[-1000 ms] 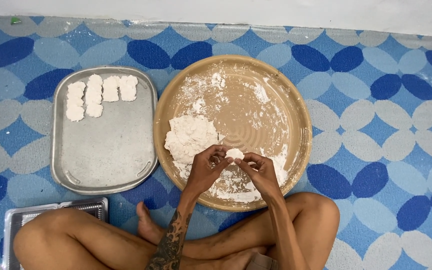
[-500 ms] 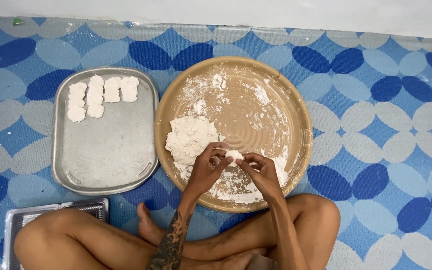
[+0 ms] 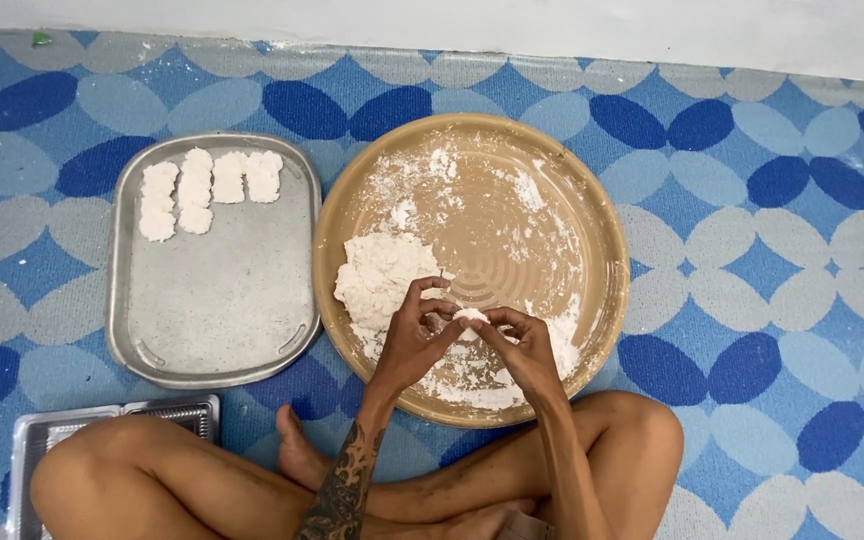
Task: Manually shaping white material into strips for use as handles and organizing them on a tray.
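My left hand (image 3: 414, 340) and my right hand (image 3: 522, 347) meet over the near part of a round tan basin (image 3: 592, 220). Between their fingertips they pinch a small white piece of dough (image 3: 470, 316). A larger lump of white dough (image 3: 380, 275) lies in the basin just left of my left hand. Flour dusts the basin's bottom. On the left, a rectangular metal tray (image 3: 222, 300) holds several shaped white dough pieces (image 3: 207, 188) in rows at its far end.
I sit cross-legged on a blue patterned mat (image 3: 772, 250), my knees (image 3: 102, 470) just below the tray and basin. A clear plastic container (image 3: 37, 435) lies by my left knee. A white wall base (image 3: 552, 30) runs along the far edge.
Both hands stay over the basin's near part, their fingers working the small dough piece slightly. Nothing else has moved.
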